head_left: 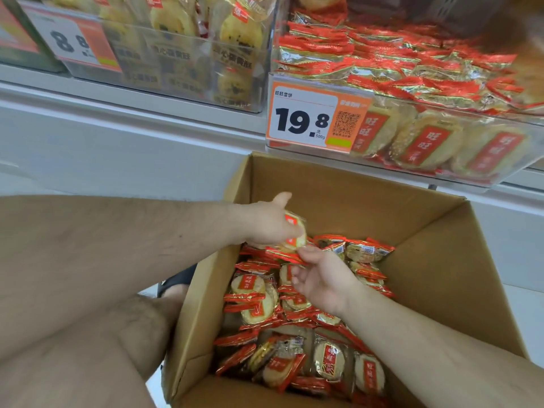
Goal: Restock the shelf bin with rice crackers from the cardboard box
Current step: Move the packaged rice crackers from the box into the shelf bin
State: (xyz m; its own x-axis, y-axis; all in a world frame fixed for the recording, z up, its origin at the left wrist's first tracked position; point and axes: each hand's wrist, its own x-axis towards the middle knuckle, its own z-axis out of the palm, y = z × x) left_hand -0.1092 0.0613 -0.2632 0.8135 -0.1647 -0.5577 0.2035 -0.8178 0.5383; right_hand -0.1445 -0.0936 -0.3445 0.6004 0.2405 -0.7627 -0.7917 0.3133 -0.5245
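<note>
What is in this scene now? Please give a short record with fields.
left hand: holds several rice cracker packs above the box
right hand: fingertips pinch the lower edge of those packs
cardboard box: open, many packs inside
shelf bin: clear, holds the same crackers, above the box
price tag: 19.8, on the bin front

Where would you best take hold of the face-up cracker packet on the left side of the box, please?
Take the cracker packet from above, by its crimped red end seal: it lies flat on the pile in the cardboard box, so the flat seal is probably the easiest pinch.
</note>
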